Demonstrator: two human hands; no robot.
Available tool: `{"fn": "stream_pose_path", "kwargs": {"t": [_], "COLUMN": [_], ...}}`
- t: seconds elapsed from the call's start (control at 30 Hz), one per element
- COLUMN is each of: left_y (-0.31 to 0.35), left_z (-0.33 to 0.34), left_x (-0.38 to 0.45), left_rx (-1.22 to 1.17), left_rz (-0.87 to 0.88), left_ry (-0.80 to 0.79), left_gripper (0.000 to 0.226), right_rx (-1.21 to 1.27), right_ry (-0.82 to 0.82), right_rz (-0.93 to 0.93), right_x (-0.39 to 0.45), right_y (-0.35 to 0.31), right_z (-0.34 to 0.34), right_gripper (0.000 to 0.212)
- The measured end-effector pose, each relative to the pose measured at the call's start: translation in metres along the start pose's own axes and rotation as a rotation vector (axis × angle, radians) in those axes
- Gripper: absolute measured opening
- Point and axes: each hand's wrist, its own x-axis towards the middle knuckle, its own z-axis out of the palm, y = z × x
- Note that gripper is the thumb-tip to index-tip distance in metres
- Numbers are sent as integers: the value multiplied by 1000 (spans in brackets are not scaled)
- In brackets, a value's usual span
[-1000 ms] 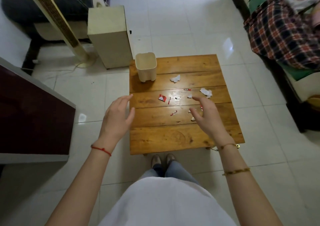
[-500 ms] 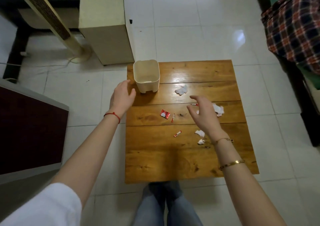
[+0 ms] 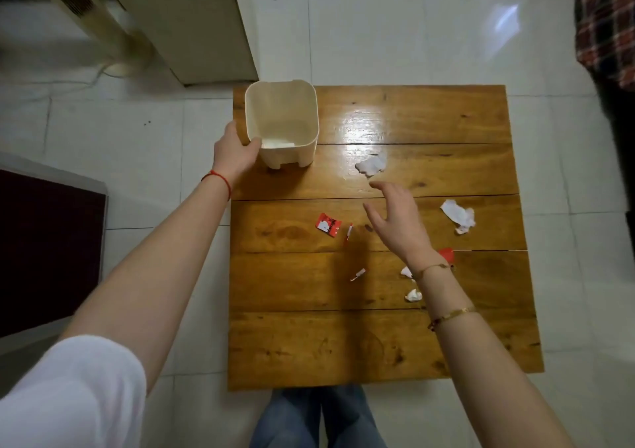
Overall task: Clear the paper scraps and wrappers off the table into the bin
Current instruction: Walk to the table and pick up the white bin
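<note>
The left hand (image 3: pixel 237 148) grips the near left corner of the cream bin (image 3: pixel 281 128), thumb hooked over the rim; the bin stands at the table's (image 3: pixel 378 344) far left corner. Further right a red wrapper (image 3: pixel 328 224) and a thin strip (image 3: pixel 348 233) lie mid-table. The right hand (image 3: pixel 400 222) hovers above the wood, fingers spread wide, holding nothing. White scraps lie beyond it (image 3: pixel 371 166), near its wrist (image 3: pixel 413 295) and furthest right (image 3: pixel 458 214)
</note>
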Motion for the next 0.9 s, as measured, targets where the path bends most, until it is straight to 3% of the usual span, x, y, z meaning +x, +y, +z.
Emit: {"fn": "stream_pose_path", "kwargs": {"t": [0.17, 0.33, 0.6, 0.9], "left_y": [2, 4, -18, -68], "left_z": [9, 7, 2, 9], "left_x": [2, -27, -128, -258], "left_rx": [-15, -111, -148, -272], "left_rz": [10, -57, -98, -291], "left_ry": [22, 80, 19, 6], "left_gripper": [40, 45, 47, 51], "right_rx": [17, 31, 39, 28], "right_ry": [-3, 7, 22, -92], "right_rz": [9, 24, 37, 10], "right_x": [-5, -20, -80, -166], "right_y": [3, 1, -8, 18], "right_z": [10, 5, 0, 6], "right_gripper": [39, 39, 37, 50]}}
